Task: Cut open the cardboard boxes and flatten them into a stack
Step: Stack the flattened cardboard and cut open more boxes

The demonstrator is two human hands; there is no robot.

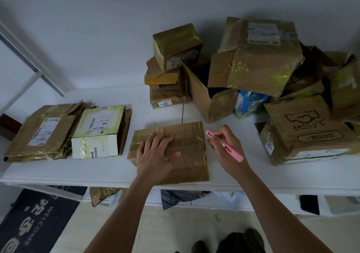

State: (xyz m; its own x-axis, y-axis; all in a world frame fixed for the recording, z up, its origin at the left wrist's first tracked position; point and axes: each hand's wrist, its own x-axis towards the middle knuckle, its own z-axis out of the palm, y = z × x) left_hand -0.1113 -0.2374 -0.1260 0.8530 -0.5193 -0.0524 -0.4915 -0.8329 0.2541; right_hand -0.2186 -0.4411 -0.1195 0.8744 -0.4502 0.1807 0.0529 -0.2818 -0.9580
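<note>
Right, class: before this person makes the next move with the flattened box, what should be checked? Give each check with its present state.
1. Flattened box lies flat on the table: ok.
2. Left hand presses it, fingers straight: ok.
3. Right hand grips the pink cutter: ok.
4. Blade retracted: cannot tell.
5. Flattened stack at left ready to take it: ok.
6. Uncut boxes remain behind: ok.

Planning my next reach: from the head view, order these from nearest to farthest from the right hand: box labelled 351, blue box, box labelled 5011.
From the right hand:
1. Box labelled 351, to its right.
2. Blue box, behind it.
3. Box labelled 5011, behind and to the left.
</note>
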